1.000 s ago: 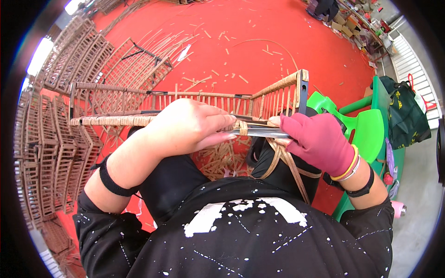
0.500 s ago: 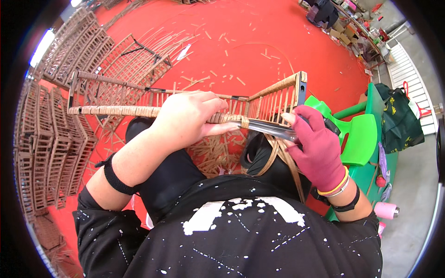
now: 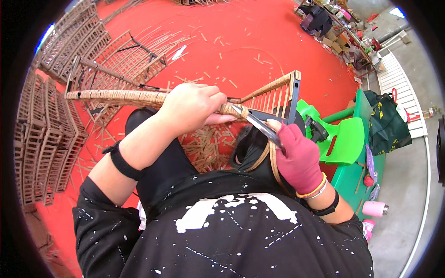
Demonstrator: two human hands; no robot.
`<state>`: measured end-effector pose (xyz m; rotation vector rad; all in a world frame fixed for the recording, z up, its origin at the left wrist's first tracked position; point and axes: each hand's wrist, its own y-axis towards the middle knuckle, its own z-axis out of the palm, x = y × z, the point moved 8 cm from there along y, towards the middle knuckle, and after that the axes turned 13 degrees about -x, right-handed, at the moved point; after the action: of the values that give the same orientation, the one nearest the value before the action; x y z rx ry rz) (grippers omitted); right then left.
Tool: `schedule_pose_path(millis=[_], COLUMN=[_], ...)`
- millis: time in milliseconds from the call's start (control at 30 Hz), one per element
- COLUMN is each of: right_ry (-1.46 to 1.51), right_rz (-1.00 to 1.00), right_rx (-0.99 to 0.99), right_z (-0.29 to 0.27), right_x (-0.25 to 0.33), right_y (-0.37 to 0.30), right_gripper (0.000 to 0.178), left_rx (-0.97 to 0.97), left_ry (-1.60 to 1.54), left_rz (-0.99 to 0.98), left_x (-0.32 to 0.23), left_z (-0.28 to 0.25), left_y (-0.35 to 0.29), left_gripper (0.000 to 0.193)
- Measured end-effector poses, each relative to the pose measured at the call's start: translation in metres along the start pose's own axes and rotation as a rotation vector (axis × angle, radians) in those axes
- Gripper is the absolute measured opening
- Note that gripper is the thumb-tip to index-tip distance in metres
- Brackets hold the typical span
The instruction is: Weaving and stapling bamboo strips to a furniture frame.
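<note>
Across the lap, a rattan-wrapped frame rail (image 3: 139, 97) is clenched by the bare left hand (image 3: 192, 109); the gloved right hand (image 3: 296, 155) grips a metal blade (image 3: 257, 124) at the wrap's end. A slip risks cutting the left fingers.

Open red floor (image 3: 259, 32) lies beyond the wicker-wrapped frame (image 3: 120, 97), littered only with cane offcuts (image 3: 208, 148). Stacked woven frames (image 3: 41, 134) wall off the left side, while a green plastic chair (image 3: 347, 139) and dark bag (image 3: 387, 125) crowd the right.
</note>
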<state>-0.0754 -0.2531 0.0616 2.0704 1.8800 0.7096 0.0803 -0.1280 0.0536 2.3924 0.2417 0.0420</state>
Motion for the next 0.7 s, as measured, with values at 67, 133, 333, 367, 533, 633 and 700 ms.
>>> schedule_pose_path(millis=[67,133,333,367,533,633,700], right_ry=[0.097,0.172,0.347,0.344,0.01,0.031,-0.013], right_rz=[0.02,0.07,0.196,0.192,0.065,0.005,0.011], right_rx=[-0.042,-0.049,-0.114,-0.116,-0.057,-0.091,-0.124], right_z=[-0.003,-0.002,0.002,-0.001,-0.016,-0.013,-0.01], right_x=[0.006,0.01,0.005,0.004,-0.002,-0.004,-0.007], right_y=[-0.001,0.002,0.012,0.014,0.027,0.026,0.019], right_gripper=[0.056,0.055,0.05,0.05,0.047,0.05,0.051], left_rx=[-0.014,-0.03,-0.078,-0.087,-0.075,-0.074,-0.104], left_ry=[0.027,0.039,0.049,0.062,0.029,0.052,0.034], left_rz=[-0.002,-0.001,0.003,0.004,-0.02,-0.015,-0.01], left_x=[0.003,0.008,0.022,0.022,0.02,0.019,0.017], left_z=[0.005,0.005,0.011,0.012,0.008,0.007,0.006], left_y=[0.005,0.012,0.023,0.022,0.019,0.019,0.02], left_gripper=[0.045,0.046,0.046,0.046,0.045,0.047,0.047])
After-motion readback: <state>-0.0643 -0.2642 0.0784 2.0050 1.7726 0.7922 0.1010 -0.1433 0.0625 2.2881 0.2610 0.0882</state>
